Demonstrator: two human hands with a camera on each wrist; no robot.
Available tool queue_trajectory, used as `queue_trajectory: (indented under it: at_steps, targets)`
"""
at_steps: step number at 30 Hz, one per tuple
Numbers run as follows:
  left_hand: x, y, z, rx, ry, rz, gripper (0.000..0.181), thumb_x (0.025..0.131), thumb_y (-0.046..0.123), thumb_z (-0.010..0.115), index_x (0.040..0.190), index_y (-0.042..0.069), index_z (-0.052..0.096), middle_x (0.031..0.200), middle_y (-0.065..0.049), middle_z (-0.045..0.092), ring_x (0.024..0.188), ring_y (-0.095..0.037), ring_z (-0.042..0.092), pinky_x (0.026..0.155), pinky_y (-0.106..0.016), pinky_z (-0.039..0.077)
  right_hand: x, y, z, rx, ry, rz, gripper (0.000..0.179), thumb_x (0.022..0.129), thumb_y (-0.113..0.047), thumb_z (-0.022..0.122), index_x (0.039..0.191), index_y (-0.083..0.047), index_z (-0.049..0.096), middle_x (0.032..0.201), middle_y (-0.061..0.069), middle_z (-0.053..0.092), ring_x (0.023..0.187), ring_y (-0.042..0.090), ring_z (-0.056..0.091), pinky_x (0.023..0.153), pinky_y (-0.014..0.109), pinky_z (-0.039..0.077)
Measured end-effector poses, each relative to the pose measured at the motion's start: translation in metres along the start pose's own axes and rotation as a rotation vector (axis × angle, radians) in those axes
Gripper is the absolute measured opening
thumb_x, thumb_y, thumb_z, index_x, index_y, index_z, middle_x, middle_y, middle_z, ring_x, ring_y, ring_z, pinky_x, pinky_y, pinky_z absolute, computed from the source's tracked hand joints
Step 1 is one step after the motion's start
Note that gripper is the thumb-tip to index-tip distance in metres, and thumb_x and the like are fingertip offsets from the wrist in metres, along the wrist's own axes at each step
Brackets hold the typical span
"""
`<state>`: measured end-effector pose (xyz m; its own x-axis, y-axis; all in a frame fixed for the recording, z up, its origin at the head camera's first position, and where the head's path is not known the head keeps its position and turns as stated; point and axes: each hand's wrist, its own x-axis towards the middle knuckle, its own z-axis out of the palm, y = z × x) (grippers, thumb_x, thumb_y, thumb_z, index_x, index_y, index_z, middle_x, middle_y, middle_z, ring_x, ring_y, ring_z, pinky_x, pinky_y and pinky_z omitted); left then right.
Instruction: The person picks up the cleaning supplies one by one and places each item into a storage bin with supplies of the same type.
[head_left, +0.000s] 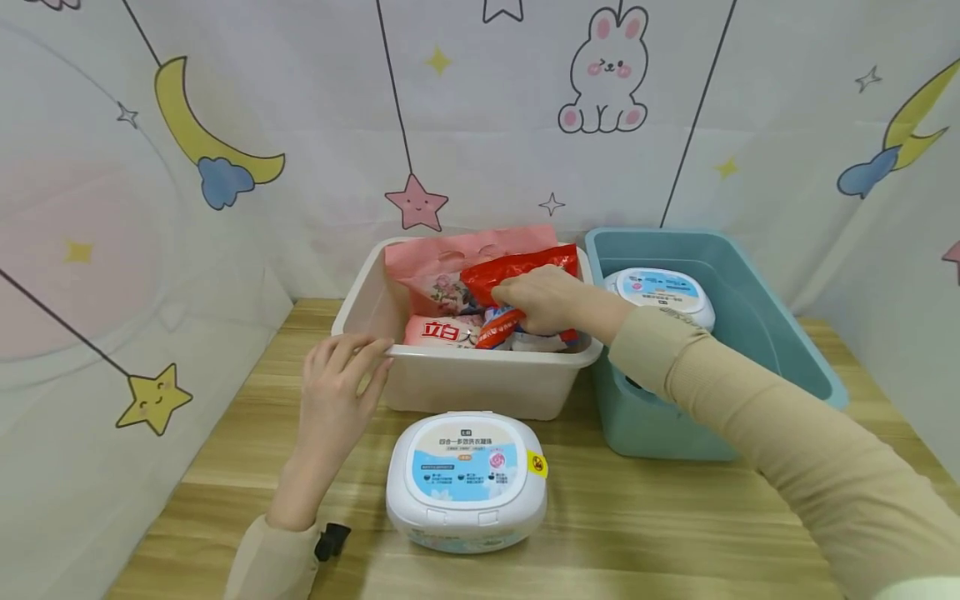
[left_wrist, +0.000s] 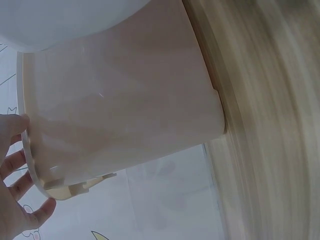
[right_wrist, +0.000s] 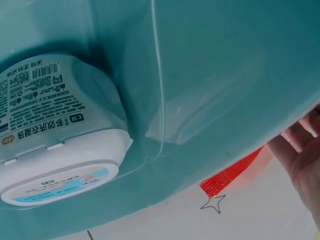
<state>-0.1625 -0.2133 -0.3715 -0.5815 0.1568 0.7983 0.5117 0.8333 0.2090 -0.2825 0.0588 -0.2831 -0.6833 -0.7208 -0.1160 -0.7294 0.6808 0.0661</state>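
Observation:
A white plastic bin (head_left: 472, 379) stands at the back middle of the table. My left hand (head_left: 341, 375) grips its front-left rim; in the left wrist view the fingers (left_wrist: 16, 162) curl over that rim. Inside the bin my right hand (head_left: 547, 296) holds a red plastic bag (head_left: 517, 265), its fingertips partly hidden. Behind that bag leans a pink bag (head_left: 420, 258) with a flower print. A pink-and-white laundry packet (head_left: 438, 330) lies at the bin's front. In front of the bin sits a white lidded laundry-pod box (head_left: 467, 483), which neither hand touches.
To the right, a teal bin (head_left: 675, 429) stands against the white one, under my right forearm. A second white laundry-pod box (head_left: 660, 292) is inside it. A patterned cloth (head_left: 487, 108) hangs behind the wooden table (head_left: 645, 525).

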Motion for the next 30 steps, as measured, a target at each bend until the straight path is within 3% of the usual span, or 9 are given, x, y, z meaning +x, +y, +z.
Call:
queue_trajectory:
  at_steps: [5, 12, 19, 30]
  targets:
    - [0.0002, 0.0004, -0.0011, 0.006, 0.000, -0.004, 0.021, 0.084, 0.012, 0.072, 0.105, 0.009, 0.072, 0.103, -0.012, 0.066, 0.102, -0.034, 0.054, 0.093, -0.055, 0.039, 0.0015, -0.0020, 0.0007, 0.000, -0.035, -0.004, 0.040, 0.081, -0.017, 0.073, 0.119, -0.017, 0.061, 0.118, 0.003, 0.067, 0.099, 0.023, 0.060, 0.086, 0.038, 0.053]
    - [0.0007, 0.0009, -0.0014, 0.005, -0.001, -0.003, 0.021, 0.084, 0.012, 0.072, 0.105, 0.008, 0.072, 0.102, -0.012, 0.066, 0.102, -0.034, 0.054, 0.092, -0.054, 0.039, 0.0017, -0.0057, 0.0018, -0.011, -0.086, 0.000, 0.054, 0.081, -0.018, 0.074, 0.132, -0.016, 0.057, 0.128, 0.004, 0.063, 0.108, 0.024, 0.059, 0.099, 0.045, 0.049]
    - [0.0002, 0.0011, -0.0014, -0.001, -0.009, -0.006, 0.021, 0.085, 0.013, 0.072, 0.106, 0.009, 0.071, 0.104, -0.012, 0.066, 0.103, -0.034, 0.054, 0.093, -0.054, 0.038, 0.0026, -0.0061, 0.0026, -0.040, -0.085, -0.017, 0.051, 0.080, -0.018, 0.075, 0.128, -0.014, 0.059, 0.122, 0.004, 0.066, 0.103, 0.024, 0.061, 0.097, 0.044, 0.051]
    - [-0.0001, 0.0007, -0.0008, 0.006, -0.008, 0.000, 0.022, 0.084, 0.012, 0.072, 0.106, 0.009, 0.071, 0.104, -0.012, 0.066, 0.103, -0.034, 0.054, 0.093, -0.054, 0.038, 0.0022, -0.0065, 0.0014, -0.013, -0.130, 0.003, 0.056, 0.082, -0.018, 0.074, 0.135, -0.016, 0.055, 0.129, 0.004, 0.063, 0.108, 0.024, 0.059, 0.103, 0.046, 0.046]
